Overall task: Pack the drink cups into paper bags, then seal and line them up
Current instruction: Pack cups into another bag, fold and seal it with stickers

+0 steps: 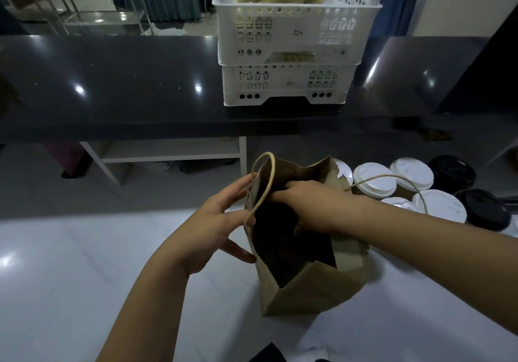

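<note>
A brown paper bag [308, 291] with cord handles stands open on the white table [84, 277]. My left hand [215, 221] grips the bag's left wall near the rim and handle. My right hand [311, 204] reaches down into the bag's mouth; its fingertips are lost in the dark inside, so I cannot tell whether they hold anything. Just right of the bag stands a cluster of drink cups, several with white lids [374, 178] and two with black lids [451, 171].
A glossy black counter [112, 87] runs across behind the table. Two stacked white plastic crates [286, 81] sit on it, the top one holding yellowish goods. A dark object [269, 354] shows at the table's near edge.
</note>
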